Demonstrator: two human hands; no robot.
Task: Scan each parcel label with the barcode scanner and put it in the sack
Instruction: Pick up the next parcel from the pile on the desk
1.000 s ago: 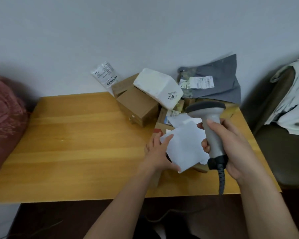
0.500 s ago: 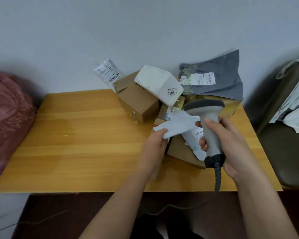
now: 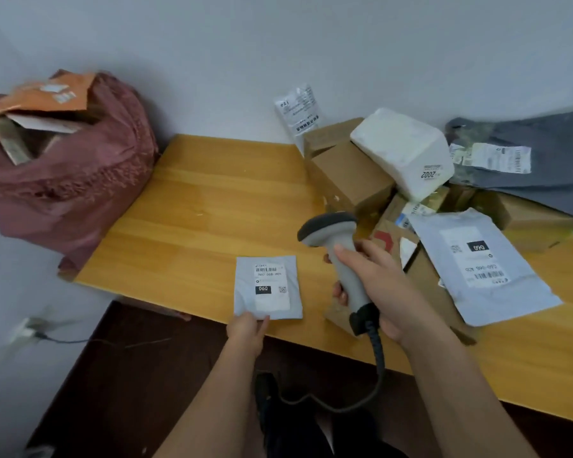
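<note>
The step in hand looks like the scan itself: a small grey mailer lies label-up on the bench near its front edge, and the left hand pinches its near corner at about 7 o'clock, thumb on top. The right hand has its grip clamped round the handle of the scanner, whose head sits at 3 o'clock of the mailer, near it but not yet over the label.

Next, I judge, the scanner head must swing toward 9 o'clock to aim at the barcode; then the mailer goes to the sack at 10 o'clock off the bench's far-left corner, already holding parcels.

Half a second back, the left hand held this white mailer up in front of the scanner by the pile; now it lies flat, well left of the pile, and the view has turned to show the sack's mouth.
</note>
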